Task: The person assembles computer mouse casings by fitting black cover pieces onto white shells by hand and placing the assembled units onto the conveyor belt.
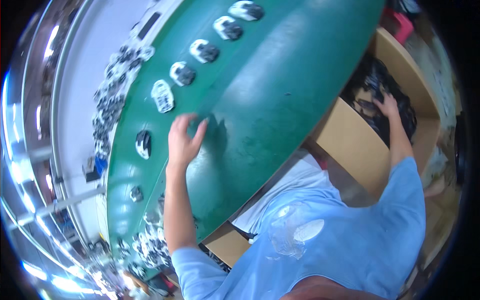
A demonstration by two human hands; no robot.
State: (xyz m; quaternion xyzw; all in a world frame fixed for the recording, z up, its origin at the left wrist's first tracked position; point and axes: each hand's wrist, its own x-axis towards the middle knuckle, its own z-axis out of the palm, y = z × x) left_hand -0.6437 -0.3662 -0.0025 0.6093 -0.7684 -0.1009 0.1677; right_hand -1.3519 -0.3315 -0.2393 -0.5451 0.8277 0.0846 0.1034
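The smooth green tabletop (265,107) bears, as I see from afar, rounded white-and-black pieces (162,96). Near them, the left hand (183,142) spreads its fingers; the right hand (387,106) is at wrinkled black plastic (369,70) inside the brown cardboard box (350,142), its grip I cannot tell.
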